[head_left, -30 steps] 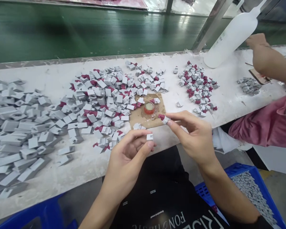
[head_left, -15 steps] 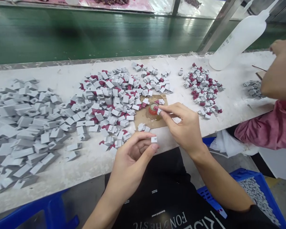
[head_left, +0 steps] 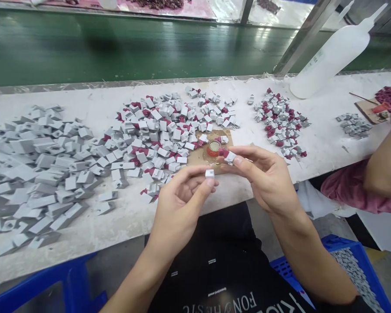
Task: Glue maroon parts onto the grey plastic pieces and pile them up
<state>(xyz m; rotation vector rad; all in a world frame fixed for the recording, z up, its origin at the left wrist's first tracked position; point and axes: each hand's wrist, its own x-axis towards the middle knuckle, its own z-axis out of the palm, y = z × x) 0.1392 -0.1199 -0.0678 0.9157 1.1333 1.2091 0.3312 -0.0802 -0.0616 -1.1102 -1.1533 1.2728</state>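
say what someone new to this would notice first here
The large spread of small grey blocks, many toward the right joined to dark red pieces, probably draws the eye first, covering much of the white worktop. Next comes the tall, translucent white plastic bottle, leaning at the worktop's far edge, right of centre, before the wide green belt.

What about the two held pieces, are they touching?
No, a gap shows between the gray block in the left hand and the maroon-and-gray piece in the right hand.
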